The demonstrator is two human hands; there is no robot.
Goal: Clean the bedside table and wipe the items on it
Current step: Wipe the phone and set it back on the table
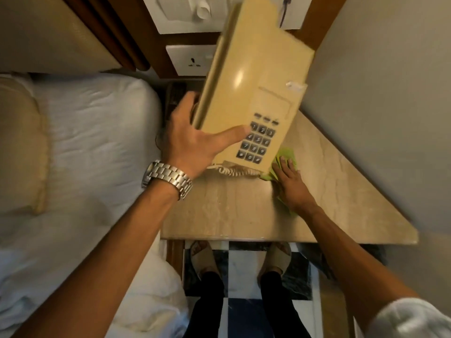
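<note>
A beige push-button telephone (253,76) is lifted off the marble bedside table (234,211) and tilted. My left hand (195,142), with a metal watch on the wrist, grips its left edge, thumb lying by the keypad. The phone's coiled cord (234,170) hangs below its lower end. My right hand (290,184) lies flat on a green cloth (286,154), pressing it onto the tabletop just under the phone's lower right corner. Most of the cloth is hidden under the hand and the phone.
A bed with white sheets (92,147) and a cream pillow (22,142) runs along the left. A white wall socket (192,61) and a white panel (185,13) sit behind the phone. A grey wall (390,106) borders the table's right side. My feet (244,259) stand on tiled floor below.
</note>
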